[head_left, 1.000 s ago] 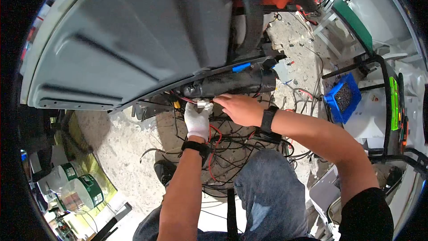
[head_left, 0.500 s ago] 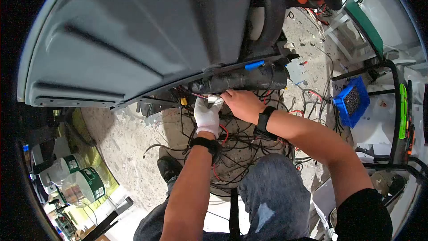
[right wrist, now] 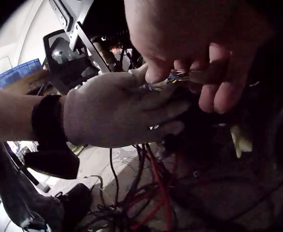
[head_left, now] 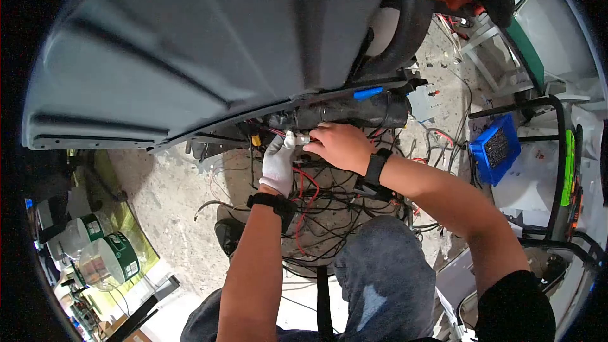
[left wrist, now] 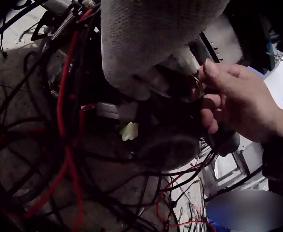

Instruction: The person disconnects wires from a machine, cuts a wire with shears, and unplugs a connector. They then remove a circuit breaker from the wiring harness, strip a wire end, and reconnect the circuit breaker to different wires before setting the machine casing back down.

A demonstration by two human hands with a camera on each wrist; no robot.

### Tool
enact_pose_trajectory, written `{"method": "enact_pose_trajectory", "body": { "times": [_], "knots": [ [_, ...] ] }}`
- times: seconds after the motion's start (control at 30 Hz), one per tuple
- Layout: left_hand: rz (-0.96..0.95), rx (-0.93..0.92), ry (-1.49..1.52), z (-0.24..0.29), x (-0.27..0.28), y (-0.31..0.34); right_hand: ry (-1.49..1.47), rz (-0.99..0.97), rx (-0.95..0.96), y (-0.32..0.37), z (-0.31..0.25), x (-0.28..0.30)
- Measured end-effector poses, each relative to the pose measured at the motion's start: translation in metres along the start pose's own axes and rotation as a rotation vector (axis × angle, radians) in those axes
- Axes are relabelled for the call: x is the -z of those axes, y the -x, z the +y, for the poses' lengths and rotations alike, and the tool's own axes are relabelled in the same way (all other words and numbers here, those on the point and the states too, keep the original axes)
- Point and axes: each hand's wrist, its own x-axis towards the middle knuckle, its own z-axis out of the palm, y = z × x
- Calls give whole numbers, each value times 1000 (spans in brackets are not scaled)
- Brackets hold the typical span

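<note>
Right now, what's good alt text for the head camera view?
A gloved left hand and bare right hand meet at a small pale part beside a large grey panel. Tangled black and red cables lie below; a blue bin sits to the right.

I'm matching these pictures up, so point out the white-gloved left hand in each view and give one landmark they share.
Head: the white-gloved left hand is just left of centre.
Left wrist: the white-gloved left hand looms at top centre, cut off by the top edge.
Right wrist: the white-gloved left hand is left of centre.
Shared landmark: the bare right hand, close by at right, or upper right in the right wrist view.
</note>
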Motion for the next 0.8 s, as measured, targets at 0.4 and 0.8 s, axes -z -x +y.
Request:
{"method": "enact_pose_trajectory", "body": {
  "times": [0.4,0.8],
  "knots": [
    [-16,15,120,0,0,3,-31,58,-29,-12,4,-10],
    [115,26,229,9,8,11,-3,49,43,-1,14,-6]
  ]
}}
